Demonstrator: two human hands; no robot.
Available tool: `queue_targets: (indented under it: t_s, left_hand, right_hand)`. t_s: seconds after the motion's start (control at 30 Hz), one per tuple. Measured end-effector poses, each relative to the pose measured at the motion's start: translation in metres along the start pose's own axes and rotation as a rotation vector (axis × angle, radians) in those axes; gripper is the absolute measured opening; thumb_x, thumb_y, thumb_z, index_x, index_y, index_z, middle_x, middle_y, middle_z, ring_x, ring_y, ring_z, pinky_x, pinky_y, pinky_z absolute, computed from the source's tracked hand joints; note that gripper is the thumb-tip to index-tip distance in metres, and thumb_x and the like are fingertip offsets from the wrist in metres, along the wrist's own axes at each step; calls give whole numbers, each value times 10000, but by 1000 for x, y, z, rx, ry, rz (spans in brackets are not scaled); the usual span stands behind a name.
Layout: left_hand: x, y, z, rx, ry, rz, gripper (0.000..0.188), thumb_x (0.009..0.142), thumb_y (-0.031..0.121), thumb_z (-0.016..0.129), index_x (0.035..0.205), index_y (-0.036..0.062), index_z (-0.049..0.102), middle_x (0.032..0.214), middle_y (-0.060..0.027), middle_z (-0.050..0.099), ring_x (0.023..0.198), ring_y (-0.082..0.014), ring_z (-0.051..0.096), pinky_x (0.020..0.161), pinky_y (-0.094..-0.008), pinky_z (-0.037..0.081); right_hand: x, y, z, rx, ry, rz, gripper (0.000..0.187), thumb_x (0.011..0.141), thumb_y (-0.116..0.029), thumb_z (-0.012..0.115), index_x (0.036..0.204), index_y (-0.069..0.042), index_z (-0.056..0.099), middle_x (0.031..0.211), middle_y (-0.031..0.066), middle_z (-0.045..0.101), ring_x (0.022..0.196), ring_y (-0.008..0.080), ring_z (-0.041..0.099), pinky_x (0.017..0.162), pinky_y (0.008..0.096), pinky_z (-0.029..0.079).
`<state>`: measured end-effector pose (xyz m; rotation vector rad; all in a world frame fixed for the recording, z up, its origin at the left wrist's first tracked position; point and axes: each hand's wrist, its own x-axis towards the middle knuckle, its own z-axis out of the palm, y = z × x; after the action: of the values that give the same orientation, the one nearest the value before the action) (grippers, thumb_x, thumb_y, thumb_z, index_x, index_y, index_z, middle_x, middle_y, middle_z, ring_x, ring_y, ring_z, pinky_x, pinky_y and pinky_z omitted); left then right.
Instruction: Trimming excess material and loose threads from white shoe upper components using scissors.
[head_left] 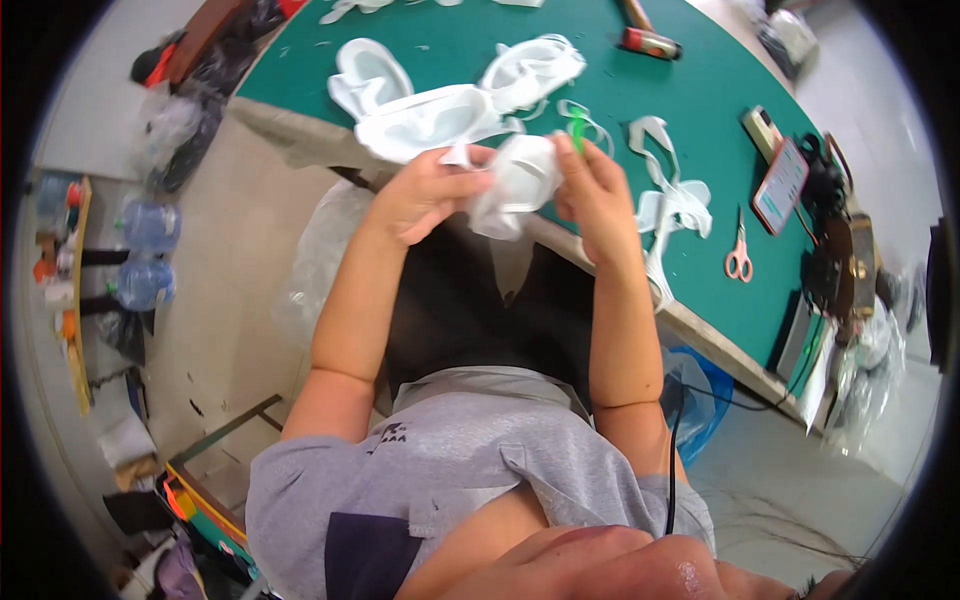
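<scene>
The left hand (432, 192), half-closed, pinches a white cup-shaped piece (528, 178) at the table's (735, 325) near edge; the right hand (598, 195), curled beside it, grips a blurred green item (577, 128). If that's sharp, slipping could nick the piece.

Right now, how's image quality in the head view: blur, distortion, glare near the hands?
Head view: white piece between left hand and right hand looks smeared, likely motion blur; scissors read crisper; green table edge bows, fisheye distortion; corners go black; glints on clear plastic at right, away from the hands.
</scene>
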<state>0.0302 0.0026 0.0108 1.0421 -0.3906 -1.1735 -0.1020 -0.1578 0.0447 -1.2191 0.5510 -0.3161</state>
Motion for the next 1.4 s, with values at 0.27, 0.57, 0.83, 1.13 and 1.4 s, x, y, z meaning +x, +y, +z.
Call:
queue_targets:
  t_s: [0.27,0.57,0.83,1.13,1.4]
  left_hand:
    - [-4,-3,1,-76,277,45,226,879,212,638,1008,26,635,912,-26,661,807,-91,621,719,-251,503]
    - [-13,4,11,182,40,-12,481,704,119,782,1114,-33,583,991,-52,635,867,-114,589,822,-249,447]
    - [-13,15,-1,235,191,60,394,758,176,765,1053,-34,612,936,-41,643,830,-100,577,784,-231,434]
    - [-5,37,8,261,111,81,373,795,211,735,1065,-20,619,971,-46,651,868,-97,589,814,-232,438]
    - [-1,51,16,313,74,62,368,792,201,733,1074,-6,618,971,-48,654,854,-95,605,791,-227,464]
  right_hand:
    - [-3,-22,-17,-526,-80,-115,218,825,-209,682,813,-5,608,621,-27,510,528,31,416,463,205,302]
    - [27,-20,-34,-777,280,-520,327,828,-259,682,1043,-16,644,685,-36,523,566,62,374,542,207,348]
    - [-54,-2,-196,-1333,959,-357,238,812,-173,644,963,6,604,895,156,588,723,269,564,640,376,442]
    - [-81,-4,-228,-1266,787,-158,297,766,-129,651,1009,33,600,739,141,606,646,213,583,604,329,455]
    - [-55,-18,-176,-790,706,-276,168,832,-147,648,928,-9,643,720,31,640,634,56,548,545,222,422]
